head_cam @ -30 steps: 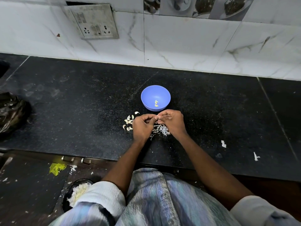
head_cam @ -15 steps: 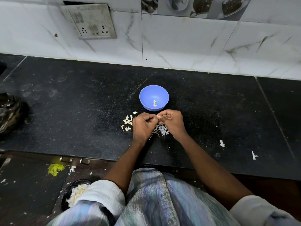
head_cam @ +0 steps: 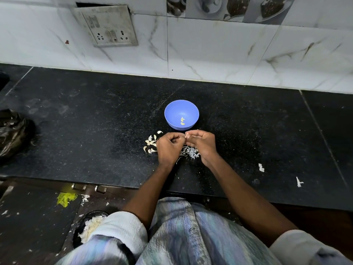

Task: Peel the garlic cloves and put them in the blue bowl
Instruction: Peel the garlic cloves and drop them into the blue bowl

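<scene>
Peeling is going on just in front of the blue bowl [head_cam: 181, 114], with both hands meeting above the dark worktop [head_cam: 95, 131]. The left hand [head_cam: 169, 147] is curling its fingers in a clenched grip, and the right hand [head_cam: 202, 143] is pinching at the point where the two hands touch; a small garlic clove appears to be held between them, though it is too small to make out clearly. Compared with a second ago, very little is changing: the hands are staying together in the same spot, only shifting slightly at the fingertips, and the bowl is still holding the same two peeled cloves [head_cam: 182, 121]. That suggests this clove's skin is still coming off and is not yet ready to drop in.

Unpeeled cloves [head_cam: 150, 143] are lying in a loose cluster just left of the left hand, so much of the task looks to be remaining. A heap of papery skins [head_cam: 190, 151] is sitting under and between the wrists, just beside the right hand. A black bag [head_cam: 13, 131] is resting at the worktop's far left edge.
</scene>
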Motion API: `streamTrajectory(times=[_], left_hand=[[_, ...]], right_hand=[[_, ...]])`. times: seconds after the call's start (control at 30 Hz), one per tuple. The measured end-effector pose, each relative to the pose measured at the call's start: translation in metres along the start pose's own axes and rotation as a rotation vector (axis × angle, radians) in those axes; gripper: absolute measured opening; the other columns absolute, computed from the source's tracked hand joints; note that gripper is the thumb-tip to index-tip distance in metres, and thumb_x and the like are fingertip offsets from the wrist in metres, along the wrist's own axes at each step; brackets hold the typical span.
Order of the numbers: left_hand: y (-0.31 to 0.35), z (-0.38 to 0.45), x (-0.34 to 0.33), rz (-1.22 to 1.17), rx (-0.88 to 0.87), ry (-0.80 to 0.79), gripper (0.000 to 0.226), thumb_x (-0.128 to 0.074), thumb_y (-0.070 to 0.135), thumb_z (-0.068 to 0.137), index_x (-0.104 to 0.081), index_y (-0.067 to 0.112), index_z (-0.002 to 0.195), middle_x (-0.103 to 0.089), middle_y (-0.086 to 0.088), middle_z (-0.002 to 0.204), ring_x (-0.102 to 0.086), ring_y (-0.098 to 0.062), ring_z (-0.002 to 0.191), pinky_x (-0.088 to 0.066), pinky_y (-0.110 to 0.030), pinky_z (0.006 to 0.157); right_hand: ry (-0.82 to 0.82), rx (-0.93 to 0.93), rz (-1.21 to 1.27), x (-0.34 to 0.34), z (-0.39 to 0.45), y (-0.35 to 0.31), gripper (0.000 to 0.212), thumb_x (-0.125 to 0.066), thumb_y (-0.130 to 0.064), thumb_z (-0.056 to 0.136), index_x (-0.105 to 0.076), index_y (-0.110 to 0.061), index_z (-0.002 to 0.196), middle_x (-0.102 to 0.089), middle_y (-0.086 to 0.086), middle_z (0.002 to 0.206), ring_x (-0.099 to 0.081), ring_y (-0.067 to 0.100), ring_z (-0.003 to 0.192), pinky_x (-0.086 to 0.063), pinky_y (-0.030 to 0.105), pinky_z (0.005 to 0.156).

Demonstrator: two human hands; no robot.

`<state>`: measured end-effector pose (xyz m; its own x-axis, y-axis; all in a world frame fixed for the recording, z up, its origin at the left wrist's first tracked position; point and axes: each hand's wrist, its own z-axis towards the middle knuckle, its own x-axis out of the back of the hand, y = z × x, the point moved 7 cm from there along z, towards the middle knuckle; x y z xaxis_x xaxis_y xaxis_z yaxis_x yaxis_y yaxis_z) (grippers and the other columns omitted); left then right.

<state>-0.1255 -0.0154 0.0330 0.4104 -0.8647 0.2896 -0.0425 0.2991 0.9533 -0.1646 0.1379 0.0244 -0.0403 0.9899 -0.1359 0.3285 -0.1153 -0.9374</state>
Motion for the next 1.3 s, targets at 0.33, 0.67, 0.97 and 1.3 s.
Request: streamTrajectory(times=[0.33,0.67,0.97,1.3], left_hand=[[-0.015,-0.001,-0.005,-0.104,0.122,-0.058,0.013,-0.069,0.02,0.093,-0.08,0.015,0.091,-0.077,0.006,0.077,-0.067,-0.003,0.067,-0.054,-0.024,0.069],[-0.011,0.002,-0.001,-0.107,0.062,-0.012,0.019,-0.087,0.017,0.086,-0.078,0.015,0.103,-0.079,0.007,0.091,-0.075,-0.011,0.077,-0.064,-0.029,0.074],[0.002,-0.001,0.005,0.077,-0.165,-0.027,0.011,-0.081,0.012,0.091,-0.085,0.014,0.102,-0.078,0.006,0.093,-0.073,-0.006,0.082,-0.059,-0.023,0.075],[0.013,-0.002,0.006,0.154,-0.264,-0.083,0.013,-0.08,0.024,0.089,-0.086,0.018,0.098,-0.078,0.004,0.084,-0.071,-0.004,0.073,-0.058,-0.026,0.066]], right_hand=[[-0.013,-0.054,0.005,-0.006,-0.002,-0.001,0.025,-0.055,0.009,0.097,-0.072,-0.002,0.111,-0.075,0.014,0.092,-0.068,0.013,0.073,-0.057,0.022,0.064],[-0.03,0.039,-0.192,-0.007,-0.001,-0.001,0.027,-0.057,0.005,0.098,-0.074,-0.006,0.115,-0.068,0.012,0.085,-0.054,0.01,0.061,-0.041,0.02,0.049],[-0.031,0.071,-0.296,-0.007,0.005,0.0,0.019,-0.063,0.008,0.094,-0.074,-0.008,0.097,-0.077,0.01,0.082,-0.071,0.014,0.067,-0.059,0.026,0.069],[-0.072,0.058,-0.238,-0.005,0.001,0.003,0.01,-0.068,0.008,0.092,-0.073,0.008,0.1,-0.077,0.02,0.09,-0.073,0.02,0.079,-0.063,0.031,0.076]])
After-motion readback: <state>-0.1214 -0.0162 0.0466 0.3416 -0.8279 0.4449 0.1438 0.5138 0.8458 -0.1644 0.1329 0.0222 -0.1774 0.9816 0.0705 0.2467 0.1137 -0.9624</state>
